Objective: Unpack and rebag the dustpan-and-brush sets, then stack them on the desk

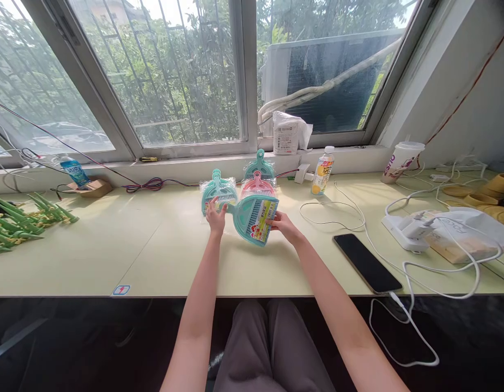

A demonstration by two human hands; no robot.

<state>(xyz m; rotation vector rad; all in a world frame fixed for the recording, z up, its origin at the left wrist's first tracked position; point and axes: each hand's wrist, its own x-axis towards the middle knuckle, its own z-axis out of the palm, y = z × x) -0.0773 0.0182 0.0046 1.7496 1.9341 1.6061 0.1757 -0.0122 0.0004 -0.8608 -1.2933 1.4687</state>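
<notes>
Between my hands, above the table, is a small teal dustpan-and-brush set (244, 219) with a yellow-green label, tilted so its handle points left. My left hand (216, 216) is closed on the handle. My right hand (285, 225) grips the set's right edge beside the label. Just behind it, a pink dustpan set (257, 185) in clear wrapping is partly hidden. Another teal set (219, 189) in clear wrapping lies behind my left hand, and a further teal set (260, 165) is at the back, near the window wall.
A black phone (366, 262) on a white cable lies to the right, near a power strip (407, 231). Behind are a juice bottle (322, 171), a paper cup (402, 162) and a tissue pack (285, 136). Green artificial plants (26, 220) lie at the left, near a blue bottle (74, 171).
</notes>
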